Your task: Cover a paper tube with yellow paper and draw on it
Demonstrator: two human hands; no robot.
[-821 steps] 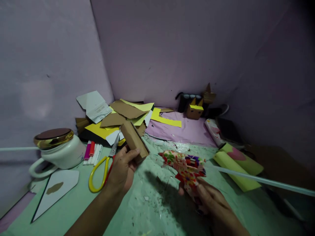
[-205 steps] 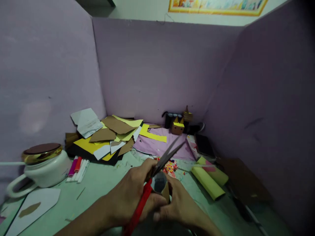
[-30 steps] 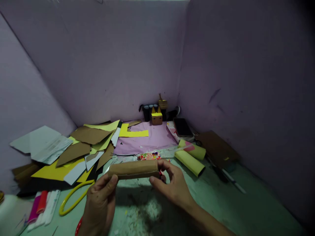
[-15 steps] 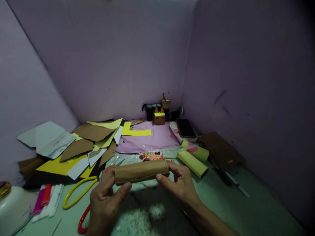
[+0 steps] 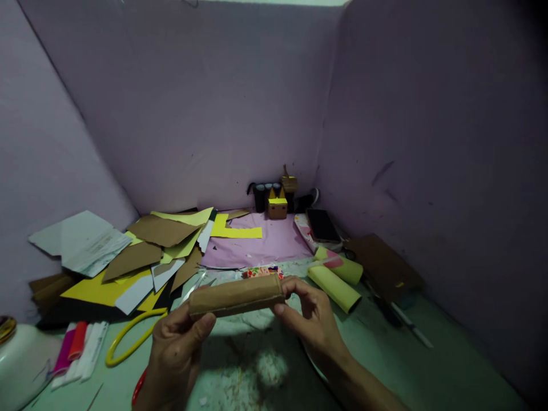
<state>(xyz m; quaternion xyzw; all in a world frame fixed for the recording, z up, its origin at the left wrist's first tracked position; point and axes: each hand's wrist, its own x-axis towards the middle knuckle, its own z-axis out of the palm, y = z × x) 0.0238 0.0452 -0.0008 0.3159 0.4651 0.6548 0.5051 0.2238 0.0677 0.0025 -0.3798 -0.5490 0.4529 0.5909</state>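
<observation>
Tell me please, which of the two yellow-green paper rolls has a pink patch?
The rear roll, farther from the right hand: it shows a pink patch, while the front roll looks plain.

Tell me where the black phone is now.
In the head view, the black phone lies right of the pink sheet, behind the two yellow-green rolls.

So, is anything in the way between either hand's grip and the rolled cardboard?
Nothing visible. The left hand and right hand hold the rolled cardboard directly, one at each end. The scissors lie partly behind the left hand, not between.
</observation>
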